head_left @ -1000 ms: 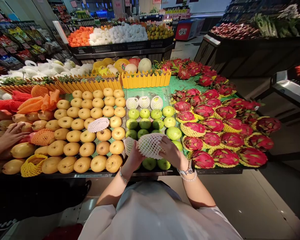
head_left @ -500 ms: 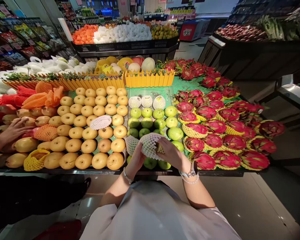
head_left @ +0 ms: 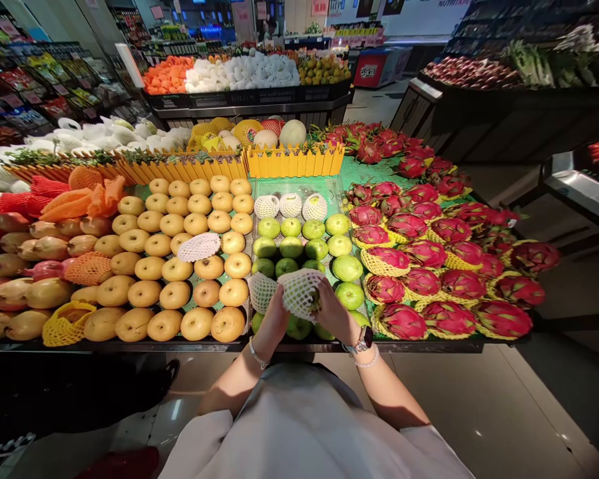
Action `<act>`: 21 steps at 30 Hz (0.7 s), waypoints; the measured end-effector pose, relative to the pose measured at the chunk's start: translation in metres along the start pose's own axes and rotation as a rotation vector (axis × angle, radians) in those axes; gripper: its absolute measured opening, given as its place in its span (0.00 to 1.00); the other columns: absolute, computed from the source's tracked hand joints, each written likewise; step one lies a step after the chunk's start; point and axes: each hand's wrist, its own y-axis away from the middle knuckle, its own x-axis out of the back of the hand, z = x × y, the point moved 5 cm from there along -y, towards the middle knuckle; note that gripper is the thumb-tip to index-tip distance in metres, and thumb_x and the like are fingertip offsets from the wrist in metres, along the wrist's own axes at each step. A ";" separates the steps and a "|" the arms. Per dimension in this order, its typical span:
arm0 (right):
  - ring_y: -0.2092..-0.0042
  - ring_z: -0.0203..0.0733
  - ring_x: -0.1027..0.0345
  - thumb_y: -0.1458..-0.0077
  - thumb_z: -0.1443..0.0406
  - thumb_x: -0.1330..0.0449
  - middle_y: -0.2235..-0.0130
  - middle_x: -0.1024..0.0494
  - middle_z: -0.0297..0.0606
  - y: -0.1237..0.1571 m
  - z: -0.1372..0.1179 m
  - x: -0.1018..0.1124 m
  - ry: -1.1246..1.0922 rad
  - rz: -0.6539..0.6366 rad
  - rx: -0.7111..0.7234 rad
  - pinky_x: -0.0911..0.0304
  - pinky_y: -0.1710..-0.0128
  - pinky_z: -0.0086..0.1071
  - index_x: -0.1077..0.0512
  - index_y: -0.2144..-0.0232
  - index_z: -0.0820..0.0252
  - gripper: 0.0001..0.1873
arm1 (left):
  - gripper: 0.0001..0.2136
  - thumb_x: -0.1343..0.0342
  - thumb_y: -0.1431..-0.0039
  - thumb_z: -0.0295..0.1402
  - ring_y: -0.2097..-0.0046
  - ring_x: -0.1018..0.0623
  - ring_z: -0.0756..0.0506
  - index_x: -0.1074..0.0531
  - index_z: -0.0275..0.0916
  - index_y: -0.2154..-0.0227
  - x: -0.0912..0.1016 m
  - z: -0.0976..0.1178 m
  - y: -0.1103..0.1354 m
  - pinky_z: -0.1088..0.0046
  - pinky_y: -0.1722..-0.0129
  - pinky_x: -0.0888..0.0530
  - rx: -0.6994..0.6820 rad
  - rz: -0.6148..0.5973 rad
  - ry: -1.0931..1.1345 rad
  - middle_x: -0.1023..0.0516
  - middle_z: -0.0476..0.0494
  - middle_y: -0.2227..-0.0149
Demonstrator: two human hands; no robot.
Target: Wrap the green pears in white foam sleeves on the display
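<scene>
Both my hands meet over the front of the green apples [head_left: 299, 247] on the fruit stand. My left hand [head_left: 273, 320] and my right hand [head_left: 333, 313] are closed on a white foam net sleeve [head_left: 299, 293] that wraps a green apple; a bit of green shows at the sleeve's right edge. A second white sleeve [head_left: 260, 291] lies just left of my left hand. More green apples [head_left: 299, 327] lie under my hands at the stand's front edge. Three apples in white sleeves [head_left: 290, 205] sit in the back row.
Yellow pears [head_left: 180, 266] fill the tray on the left, with a loose white sleeve [head_left: 198, 247] on them. Dragon fruit in yellow nets [head_left: 429, 266] lie to the right. A yellow picket divider [head_left: 294, 159] runs behind. Mangoes [head_left: 24, 279] are at far left. Floor aisle on the right.
The other person's hand on the mangoes at far left has gone from view. My hands have drawn closer together, the sleeve bunching round the apple and my right wrist turning inward.
</scene>
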 end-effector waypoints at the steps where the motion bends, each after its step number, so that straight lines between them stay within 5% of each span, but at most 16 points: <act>1: 0.36 0.61 0.40 0.50 0.71 0.41 0.41 0.32 0.57 0.005 0.001 0.002 -0.014 0.010 0.005 0.36 0.39 0.59 0.37 0.44 0.64 0.29 | 0.12 0.45 0.37 0.35 0.36 0.33 0.43 0.26 0.39 0.52 0.002 0.000 0.001 0.69 0.39 0.30 -0.022 0.022 0.010 0.23 0.43 0.47; 4: 0.44 0.58 0.30 0.45 0.63 0.40 0.50 0.24 0.50 0.020 -0.003 0.016 -0.076 0.100 0.065 0.32 0.44 0.57 0.29 0.52 0.56 0.17 | 0.16 0.42 0.39 0.39 0.41 0.28 0.40 0.28 0.38 0.50 0.005 -0.001 0.006 0.66 0.44 0.26 -0.052 0.027 0.027 0.21 0.42 0.52; 7: 0.48 0.57 0.29 0.39 0.58 0.46 0.59 0.22 0.45 0.035 -0.010 0.043 -0.173 0.515 0.061 0.34 0.45 0.59 0.27 0.59 0.51 0.11 | 0.18 0.40 0.41 0.41 0.44 0.26 0.42 0.29 0.41 0.50 0.010 0.001 0.013 0.70 0.48 0.25 -0.128 0.034 0.007 0.22 0.45 0.52; 9: 0.43 0.57 0.32 0.36 0.53 0.53 0.53 0.24 0.47 0.041 -0.013 0.050 -0.313 0.753 -0.057 0.35 0.44 0.59 0.31 0.49 0.52 0.20 | 0.19 0.38 0.43 0.40 0.44 0.27 0.43 0.31 0.44 0.49 0.011 0.007 0.017 0.72 0.49 0.26 -0.234 0.049 -0.056 0.23 0.46 0.50; 11: 0.41 0.56 0.33 0.35 0.49 0.61 0.44 0.29 0.51 0.034 -0.017 0.036 -0.528 0.658 -0.168 0.33 0.46 0.57 0.44 0.37 0.53 0.30 | 0.22 0.34 0.47 0.37 0.42 0.29 0.41 0.31 0.45 0.50 0.008 0.016 0.020 0.71 0.48 0.27 -0.362 0.053 -0.159 0.25 0.46 0.49; 14: 0.46 0.52 0.27 0.34 0.47 0.65 0.42 0.29 0.49 0.022 -0.024 -0.001 -0.733 0.300 -0.238 0.28 0.52 0.52 0.53 0.33 0.49 0.32 | 0.26 0.29 0.59 0.28 0.38 0.34 0.37 0.30 0.44 0.54 -0.006 0.028 0.023 0.69 0.43 0.30 -0.497 0.028 -0.308 0.26 0.44 0.49; 17: 0.50 0.51 0.25 0.33 0.49 0.63 0.48 0.23 0.46 0.023 -0.014 -0.022 -0.781 0.300 -0.337 0.24 0.57 0.49 0.49 0.34 0.45 0.28 | 0.34 0.26 0.67 0.24 0.35 0.37 0.35 0.31 0.44 0.53 -0.021 0.035 0.022 0.67 0.39 0.34 -0.508 -0.054 -0.383 0.30 0.43 0.45; 21: 0.50 0.52 0.25 0.35 0.45 0.64 0.52 0.21 0.47 0.026 0.001 -0.022 -0.807 0.351 -0.345 0.23 0.57 0.50 0.46 0.35 0.48 0.32 | 0.47 0.25 0.72 0.22 0.31 0.44 0.36 0.36 0.48 0.43 -0.035 0.060 0.024 0.67 0.34 0.41 -0.582 -0.168 -0.488 0.43 0.44 0.33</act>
